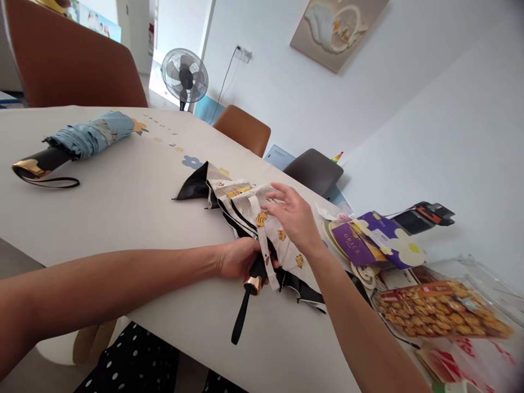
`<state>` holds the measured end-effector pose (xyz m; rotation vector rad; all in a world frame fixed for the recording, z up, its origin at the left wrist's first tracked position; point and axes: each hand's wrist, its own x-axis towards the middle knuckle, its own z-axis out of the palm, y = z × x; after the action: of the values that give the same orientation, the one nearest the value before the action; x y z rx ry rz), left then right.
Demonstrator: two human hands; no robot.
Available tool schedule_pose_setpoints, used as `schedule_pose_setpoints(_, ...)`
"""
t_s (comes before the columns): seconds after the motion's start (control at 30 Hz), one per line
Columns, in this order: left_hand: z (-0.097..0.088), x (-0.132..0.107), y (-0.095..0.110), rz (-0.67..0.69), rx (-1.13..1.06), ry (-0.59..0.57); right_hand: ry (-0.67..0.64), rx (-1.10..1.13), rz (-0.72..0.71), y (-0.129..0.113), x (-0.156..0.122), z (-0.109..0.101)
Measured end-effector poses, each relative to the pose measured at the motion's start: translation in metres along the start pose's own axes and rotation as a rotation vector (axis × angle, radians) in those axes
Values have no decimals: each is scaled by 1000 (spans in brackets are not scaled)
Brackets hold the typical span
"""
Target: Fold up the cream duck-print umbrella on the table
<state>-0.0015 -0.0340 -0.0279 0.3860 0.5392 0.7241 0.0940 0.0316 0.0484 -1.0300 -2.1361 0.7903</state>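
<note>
A loosely folded white umbrella (289, 232) with yellow cartoon prints and a black lining lies on the table in front of me. My left hand (241, 257) is wrapped round its black handle, which has a gold band and a black wrist loop hanging toward me. Over the canopy, my right hand (297, 218) has its fingers spread, close to the fabric; whether the fingertips touch it I cannot tell. A pale closing strap (264, 243) runs down across the handle. Farther left rests a rolled light-blue umbrella (96, 135) with a black and gold handle.
At the right stand a purple box (379, 237), a clear container (487, 273) and a packet of round brown snacks (444, 311). Chairs (243, 130) line the far side of the white table (135, 213). A fan (185, 76) stands beyond it.
</note>
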Motion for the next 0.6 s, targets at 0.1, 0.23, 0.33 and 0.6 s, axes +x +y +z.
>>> schedule_pose_setpoints(0.1,-1,1,-1,-3,-9,22,-3,-131,44,3,-26,-19)
schedule_pose_setpoints(0.23,-3,3,-2,-6,26,6,-76,-306,158,-6,-53,-25)
schedule_pose_setpoints(0.33,-3,6,-2,-1,53,-26,-363,-442,225,-18,-62,-20)
schedule_pose_setpoints(0.6,-8,5,-1,-82,79,-46,-651,-453,305,-31,-33,-24)
